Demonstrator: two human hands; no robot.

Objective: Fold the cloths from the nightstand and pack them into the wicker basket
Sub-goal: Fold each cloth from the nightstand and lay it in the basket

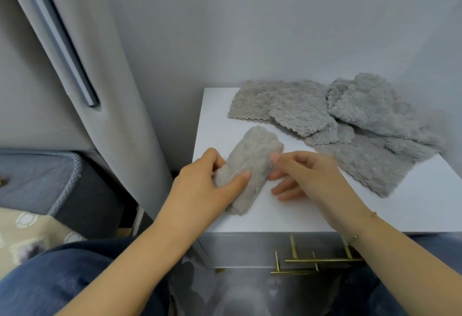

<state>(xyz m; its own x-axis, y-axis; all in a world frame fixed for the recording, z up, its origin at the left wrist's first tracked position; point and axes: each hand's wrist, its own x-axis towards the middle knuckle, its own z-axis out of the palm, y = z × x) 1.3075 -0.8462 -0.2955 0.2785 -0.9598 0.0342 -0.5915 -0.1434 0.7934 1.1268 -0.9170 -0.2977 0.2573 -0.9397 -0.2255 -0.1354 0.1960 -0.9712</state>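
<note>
Folded grey cloth [250,163] on nightstand [287,218]; unfolded cloths [350,120] heaped behind.

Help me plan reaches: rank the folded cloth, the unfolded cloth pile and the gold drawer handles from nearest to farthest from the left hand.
1. folded cloth, held in the left hand
2. gold drawer handles, below, on the nightstand front
3. unfolded cloth pile, back right

no legible text, label, brand, number or sign on any surface in view; markings: none recorded.
</note>
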